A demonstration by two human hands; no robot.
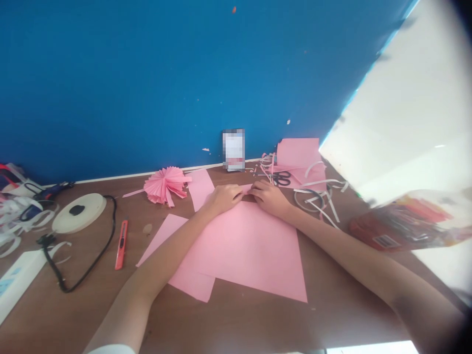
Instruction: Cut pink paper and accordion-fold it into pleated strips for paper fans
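left hand (225, 195), right hand (269, 197): both grips pinching far edge of sheet (250, 246) | cutter (121, 246) left of sheet | scissors (284, 178) beyond sheet

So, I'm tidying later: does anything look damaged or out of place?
The blue wall has small pale marks, perhaps chips, breaking its even colour. White strips lie in an untidy tangle, far left.

A brown tabletop (265, 324) carries, across its middle, a large pink paper sheet (250, 246) overlapping another. Near the far edge lie a pleated pink paper rosette (165, 187) and, farther right, dark-handled scissors (279, 178). Toward the left edge sit a red box cutter (121, 246), a pale round disc (90, 211) and a white power strip (22, 280).
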